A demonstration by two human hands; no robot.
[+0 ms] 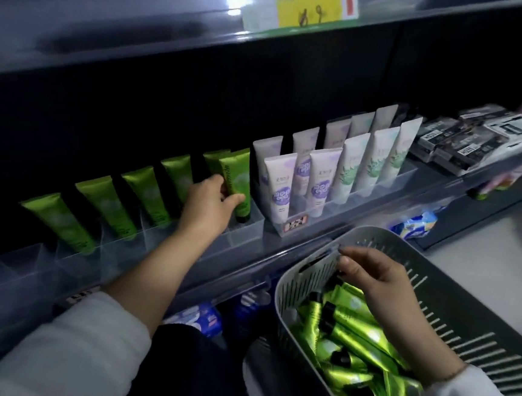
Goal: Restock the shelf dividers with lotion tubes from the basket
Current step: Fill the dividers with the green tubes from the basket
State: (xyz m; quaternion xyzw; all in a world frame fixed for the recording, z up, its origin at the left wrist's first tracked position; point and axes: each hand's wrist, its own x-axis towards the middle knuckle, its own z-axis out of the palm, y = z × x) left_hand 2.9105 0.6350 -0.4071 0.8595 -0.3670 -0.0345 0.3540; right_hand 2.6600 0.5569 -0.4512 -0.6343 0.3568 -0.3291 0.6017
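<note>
**Left hand held a green tube at the shelf while the right hand rested at the basket**

The person's left hand (pixel 212 200) reached forward to the shelf. Its thumb and fingers were curled around one green lotion tube (pixel 234 176), which stood upright, cap down, in the clear shelf dividers (pixel 246 229).

To the left of that hand, a row of green tubes (pixel 107 206) stood in the same dividers, each in its own slot and leaning slightly back. Just to its right, white tubes with purple labels (pixel 281 187) stood in a clear tray. Further right were white tubes with green leaf labels (pixel 350 167). Well beyond those lay a stack of dark boxes (pixel 466 143).

The right hand (pixel 370 273) was lower and nearer the person, over the grey slotted basket (pixel 462 335). Its fingers were curled, with the tips at the basket's left rim. Whether they pinched the rim could not be told.

Beneath that hand and its wrist, loose green tubes (pixel 358 339) with black caps lay piled in the basket, pointing different ways.

Both forearms wore white sleeves (pixel 77 339), the left one pushed up from the wrist. Between the two arms, on a lower shelf, sat blue packets (pixel 198 318). High above both hands, a yellow and green price card (pixel 301 8) hung on the edge of the upper shelf.
</note>
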